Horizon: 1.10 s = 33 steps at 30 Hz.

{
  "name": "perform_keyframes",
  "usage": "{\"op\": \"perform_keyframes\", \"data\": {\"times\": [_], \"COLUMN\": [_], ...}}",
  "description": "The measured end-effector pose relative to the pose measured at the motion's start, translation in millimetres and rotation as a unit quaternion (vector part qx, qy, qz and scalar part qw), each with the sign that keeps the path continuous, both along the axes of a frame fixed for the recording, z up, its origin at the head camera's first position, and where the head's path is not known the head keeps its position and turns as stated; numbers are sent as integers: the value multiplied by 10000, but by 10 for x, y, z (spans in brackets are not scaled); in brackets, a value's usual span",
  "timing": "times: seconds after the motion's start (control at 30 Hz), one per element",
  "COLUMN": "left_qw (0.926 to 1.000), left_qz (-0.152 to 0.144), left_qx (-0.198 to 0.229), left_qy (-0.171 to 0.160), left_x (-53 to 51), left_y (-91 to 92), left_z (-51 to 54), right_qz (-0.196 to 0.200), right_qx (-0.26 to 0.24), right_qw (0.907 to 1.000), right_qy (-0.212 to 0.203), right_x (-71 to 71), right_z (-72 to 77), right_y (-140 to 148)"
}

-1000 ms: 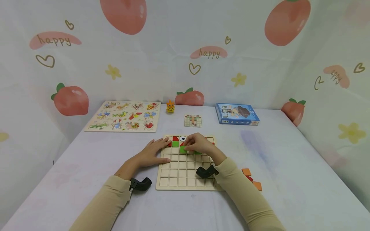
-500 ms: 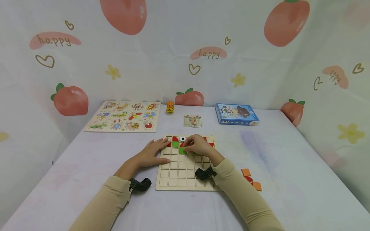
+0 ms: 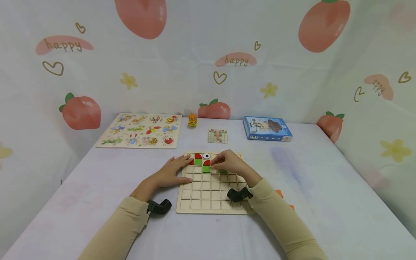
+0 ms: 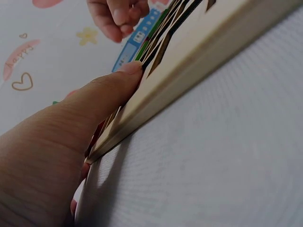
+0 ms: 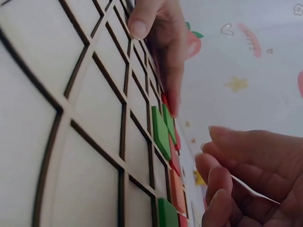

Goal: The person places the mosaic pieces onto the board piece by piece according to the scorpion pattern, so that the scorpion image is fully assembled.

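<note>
Left hand (image 3: 170,173) rests, fingers spread, on the left edge of the wooden grid board (image 3: 206,195); right hand (image 3: 229,163) hovers over the board's far half, fingers loosely bent, tips near each other, gripping nothing visible. Green tile (image 3: 206,169) sits in the board's third row from the far edge, eye tile (image 3: 206,156) in the first; pattern card (image 3: 217,136) lies beyond the board.

Left hand (image 3: 168,174): laid over the left edge of the wooden grid board (image 3: 205,195)
Right hand (image 3: 232,162): above the board, fingers bent — just beside a green tile (image 3: 206,169)
Behind the board: pattern card (image 3: 217,136), blue box (image 3: 268,129), bug puzzle (image 3: 140,131) — all on the worktop (image 3: 211,236)
</note>
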<state>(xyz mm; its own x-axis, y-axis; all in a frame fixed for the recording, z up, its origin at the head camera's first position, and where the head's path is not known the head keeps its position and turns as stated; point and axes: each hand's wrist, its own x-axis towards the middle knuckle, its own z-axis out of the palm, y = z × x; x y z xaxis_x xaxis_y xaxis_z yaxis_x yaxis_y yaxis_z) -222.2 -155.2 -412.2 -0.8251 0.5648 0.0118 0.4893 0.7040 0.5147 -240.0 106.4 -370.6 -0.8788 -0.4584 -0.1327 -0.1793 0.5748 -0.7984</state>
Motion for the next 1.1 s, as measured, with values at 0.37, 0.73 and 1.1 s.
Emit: {"op": "perform_keyframes", "data": {"times": [0.37,0.73,1.1], "left_qw": [9999,9999,9999], "left_qz": [-51,-35,-40], "left_qx": [105,120,142], "left_qy": [50,-5,36], "left_x": [-13,-28,-18], "left_y": [10,0,1], "left_z": [8,-28,-24], "right_qz": [296,511,452], "right_qx": [-308,-239,-141], "right_qw": [9987,9978,9986], "right_qy": [-267,-358,-229], "right_x": [134,334,537], "right_z": [120,169,123], "right_y": [334,707,1087]}}
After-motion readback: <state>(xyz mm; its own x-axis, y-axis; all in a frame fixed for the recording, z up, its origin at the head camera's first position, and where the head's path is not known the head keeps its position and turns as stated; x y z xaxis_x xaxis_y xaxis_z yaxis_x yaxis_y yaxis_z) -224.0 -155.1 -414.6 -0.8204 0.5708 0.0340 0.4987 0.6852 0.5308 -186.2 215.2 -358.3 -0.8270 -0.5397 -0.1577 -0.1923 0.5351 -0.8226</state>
